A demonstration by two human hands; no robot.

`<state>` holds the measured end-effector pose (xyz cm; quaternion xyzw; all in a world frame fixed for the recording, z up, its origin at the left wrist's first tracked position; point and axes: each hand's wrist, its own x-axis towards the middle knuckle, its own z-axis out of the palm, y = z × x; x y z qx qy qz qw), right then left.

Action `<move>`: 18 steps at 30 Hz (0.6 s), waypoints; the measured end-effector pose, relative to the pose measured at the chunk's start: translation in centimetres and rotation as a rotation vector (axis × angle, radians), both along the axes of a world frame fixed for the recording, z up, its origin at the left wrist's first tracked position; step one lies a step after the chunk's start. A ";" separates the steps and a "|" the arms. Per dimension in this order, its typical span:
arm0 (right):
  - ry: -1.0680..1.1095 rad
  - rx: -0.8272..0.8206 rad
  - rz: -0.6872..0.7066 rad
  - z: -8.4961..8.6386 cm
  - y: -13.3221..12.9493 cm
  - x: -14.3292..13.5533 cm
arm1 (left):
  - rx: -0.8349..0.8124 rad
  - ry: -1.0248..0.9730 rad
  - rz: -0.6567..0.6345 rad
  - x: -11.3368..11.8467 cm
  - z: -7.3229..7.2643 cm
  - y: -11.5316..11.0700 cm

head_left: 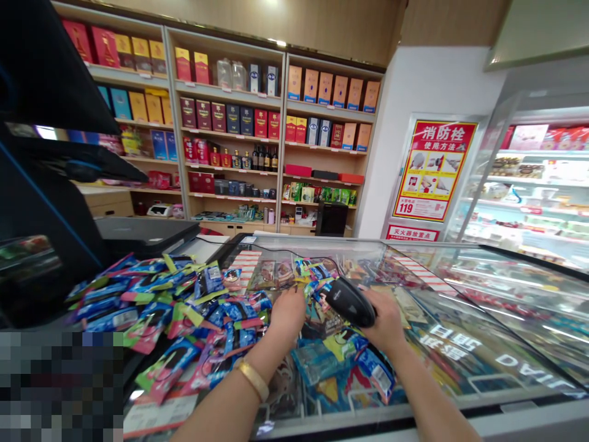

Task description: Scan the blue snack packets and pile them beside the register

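A black handheld scanner [350,302] is gripped in my right hand [384,319], its head angled up and left. My left hand [289,312] has its fingers curled over some small colourful packets [317,285]; what its fingertips hold is too small to make out. A large heap of blue, pink and green packets [184,307] spreads to the left of my left hand. Below the scanner, a blue and red packet [376,371] and a yellow-green one [345,344] lie on the glass lid of a freezer [460,402].
A black screen on a stand [50,184] rises at the left, near a black flat box [142,233]. Shelves of boxed bottles [230,132] line the back wall. A red poster [432,169] hangs beside a lit display fridge [538,184]. A thin cable crosses the freezer.
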<state>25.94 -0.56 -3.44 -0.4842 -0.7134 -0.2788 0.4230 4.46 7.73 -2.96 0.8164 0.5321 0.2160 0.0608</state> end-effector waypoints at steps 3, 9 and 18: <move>0.012 -0.001 -0.008 -0.1 -0.1 0.1 | -0.029 -0.115 0.010 -0.4 0.0 0.3; 0.018 0.043 0.002 -0.1 -0.1 0.0 | -0.060 -0.440 0.043 -0.3 0.0 1.2; 0.012 0.044 0.064 0.4 -0.4 -0.5 | -0.317 -1.645 -0.058 1.8 -0.6 0.2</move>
